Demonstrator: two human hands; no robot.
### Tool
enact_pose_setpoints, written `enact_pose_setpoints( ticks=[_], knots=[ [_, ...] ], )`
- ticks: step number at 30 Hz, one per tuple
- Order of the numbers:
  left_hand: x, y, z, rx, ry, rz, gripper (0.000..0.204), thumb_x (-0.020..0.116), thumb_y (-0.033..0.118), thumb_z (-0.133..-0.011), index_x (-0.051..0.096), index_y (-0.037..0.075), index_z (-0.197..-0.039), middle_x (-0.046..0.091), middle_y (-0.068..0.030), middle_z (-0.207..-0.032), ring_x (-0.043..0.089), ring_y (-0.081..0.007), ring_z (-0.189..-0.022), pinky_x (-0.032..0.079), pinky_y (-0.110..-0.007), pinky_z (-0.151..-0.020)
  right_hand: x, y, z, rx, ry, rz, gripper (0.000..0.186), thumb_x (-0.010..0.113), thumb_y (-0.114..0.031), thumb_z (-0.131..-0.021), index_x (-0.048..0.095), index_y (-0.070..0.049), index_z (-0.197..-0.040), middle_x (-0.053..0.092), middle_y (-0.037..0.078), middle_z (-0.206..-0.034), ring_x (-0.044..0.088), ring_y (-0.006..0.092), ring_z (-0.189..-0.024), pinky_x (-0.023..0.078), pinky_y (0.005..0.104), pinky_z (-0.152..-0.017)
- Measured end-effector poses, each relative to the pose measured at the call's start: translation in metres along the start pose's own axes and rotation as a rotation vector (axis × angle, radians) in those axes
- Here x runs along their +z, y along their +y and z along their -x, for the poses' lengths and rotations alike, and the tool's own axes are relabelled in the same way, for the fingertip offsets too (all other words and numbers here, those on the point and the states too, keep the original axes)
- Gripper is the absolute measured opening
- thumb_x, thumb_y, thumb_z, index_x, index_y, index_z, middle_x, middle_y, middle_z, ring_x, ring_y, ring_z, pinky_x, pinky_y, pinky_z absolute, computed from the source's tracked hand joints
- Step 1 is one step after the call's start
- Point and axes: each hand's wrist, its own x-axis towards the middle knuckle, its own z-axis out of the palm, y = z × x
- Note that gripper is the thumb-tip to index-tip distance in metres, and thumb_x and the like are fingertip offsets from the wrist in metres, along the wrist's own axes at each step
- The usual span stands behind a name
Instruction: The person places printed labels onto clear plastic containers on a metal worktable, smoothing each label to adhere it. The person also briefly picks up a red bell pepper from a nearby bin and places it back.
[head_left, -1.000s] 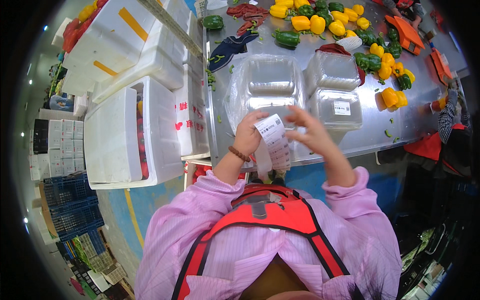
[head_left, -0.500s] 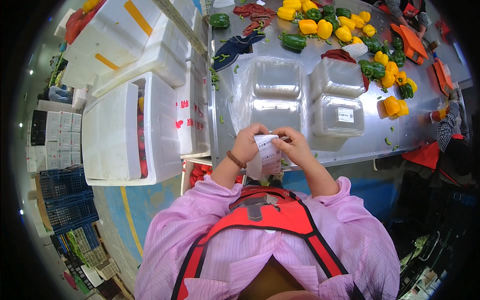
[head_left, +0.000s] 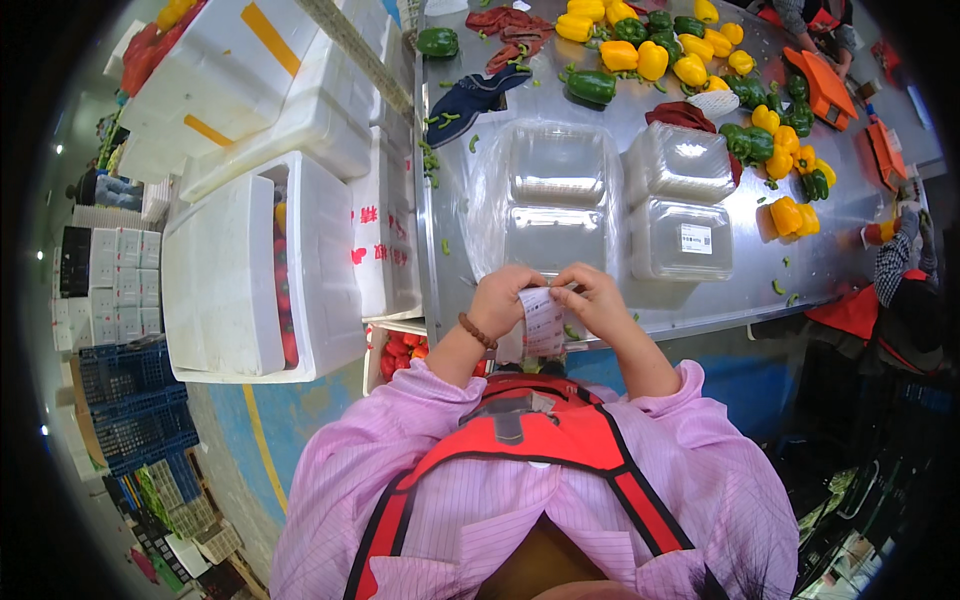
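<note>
My left hand (head_left: 500,305) and my right hand (head_left: 592,300) both pinch a strip of white printed labels (head_left: 543,330) at the near edge of the steel table, their fingertips close together at its top. A wooden bead bracelet circles my left wrist. Just beyond my hands lie stacks of clear plastic trays in a loose bag (head_left: 556,240). To their right stand two more stacks of clear containers (head_left: 680,163), the nearer one topped by a white label (head_left: 696,239).
The steel table (head_left: 800,260) holds several yellow and green peppers (head_left: 652,62), cloths (head_left: 470,100) and orange devices (head_left: 820,85). Foam boxes (head_left: 222,277) stand left; a box of red peppers (head_left: 398,350) sits below. Two co-workers' arms (head_left: 890,258) (head_left: 838,52) show at the right.
My right hand has come in from the right, its spread fingers now closed on the labels. Both hands have moved lower, toward me, and the strip shows less above them.
</note>
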Motion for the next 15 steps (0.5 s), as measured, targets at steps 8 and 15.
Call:
enact_pose_setpoints(
  ticks=[8, 15],
  knots=[
    [-0.016, -0.021, -0.001, 0.201, -0.066, -0.298, 0.019, 0.069, 0.000, -0.066, 0.065, 0.010, -0.082, 0.060, -0.0092, -0.122, 0.053, -0.0323, -0.116, 0.046, -0.041, -0.094, -0.033, 0.006, -0.044, 0.105, 0.225, 0.090, 0.014, 0.067, -0.013, -0.084, 0.069, -0.001, -0.090, 0.068, 0.010, -0.079, 0.064, 0.0188, -0.071, 0.050, 0.0310, -0.066],
    [0.010, -0.024, -0.029, 0.207, -0.270, -0.462, 0.015, 0.069, 0.002, -0.066, 0.064, 0.009, -0.078, 0.053, -0.0107, -0.136, 0.042, -0.0350, -0.131, 0.038, -0.044, -0.104, -0.017, 0.031, -0.073, 0.116, 0.220, 0.473, 0.018, 0.068, -0.020, -0.081, 0.069, -0.006, -0.092, 0.069, 0.014, -0.085, 0.066, 0.0314, -0.076, 0.052, 0.0407, -0.070]
  ],
)
